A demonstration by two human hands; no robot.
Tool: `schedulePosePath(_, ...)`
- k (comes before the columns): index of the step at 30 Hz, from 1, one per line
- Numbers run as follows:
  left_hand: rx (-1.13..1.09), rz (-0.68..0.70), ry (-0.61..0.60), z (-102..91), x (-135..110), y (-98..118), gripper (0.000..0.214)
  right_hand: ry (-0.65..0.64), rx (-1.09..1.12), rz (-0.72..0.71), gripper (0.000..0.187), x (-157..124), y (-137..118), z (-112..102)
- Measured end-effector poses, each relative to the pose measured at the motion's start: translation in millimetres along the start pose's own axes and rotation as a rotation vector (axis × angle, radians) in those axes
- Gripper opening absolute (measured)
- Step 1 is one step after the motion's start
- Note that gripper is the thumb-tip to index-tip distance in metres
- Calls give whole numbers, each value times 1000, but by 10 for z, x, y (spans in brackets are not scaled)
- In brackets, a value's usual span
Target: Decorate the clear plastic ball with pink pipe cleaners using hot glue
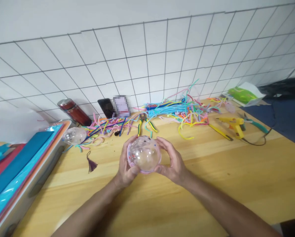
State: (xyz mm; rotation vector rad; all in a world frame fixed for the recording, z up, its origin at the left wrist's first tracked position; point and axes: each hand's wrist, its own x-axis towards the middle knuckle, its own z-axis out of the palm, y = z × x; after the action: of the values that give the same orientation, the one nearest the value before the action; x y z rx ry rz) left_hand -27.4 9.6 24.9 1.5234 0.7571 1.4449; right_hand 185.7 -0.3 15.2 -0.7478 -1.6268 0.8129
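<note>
A clear plastic ball (144, 154) with small coloured bits inside is held over the wooden table (211, 184). My left hand (126, 168) wraps its left side, fingers curled round it. My right hand (171, 162) grips its right side, fingers bent over the top. A second clear ball (74, 135) lies on the table to the left, beside a small dark tassel (91, 163).
A heap of coloured pipe cleaners (172, 113) runs along the tiled wall. A yellow glue gun (232, 124) and teal-handled pliers (254, 123) lie at right. A red flask (73, 112), a phone (106, 107) and stacked coloured sheets (19, 168) are at left.
</note>
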Motion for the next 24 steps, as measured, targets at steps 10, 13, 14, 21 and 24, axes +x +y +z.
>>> schedulePosePath(10, 518, 200, -73, 13, 119, -91, 83, -47, -91, 10, 75, 95, -9, -190)
schedulePosePath(13, 685, 186, -145, 73, 91, -190, 96, -41, -136, 74, 60, 168, -81, -277)
schedulePosePath(14, 722, 170, -159, 99, 71, -227, 103, -57, -151, 103, 54, 189, -92, -294)
schedulePosePath(21, 790, 149, -233, 241, -67, -410, 122, -115, -204, 288, 19, 250, 7, -249)
schedulePosePath(24, 783, 179, -254, 257, -77, -428, 126, -97, -191, 304, 15, 247, 45, -226)
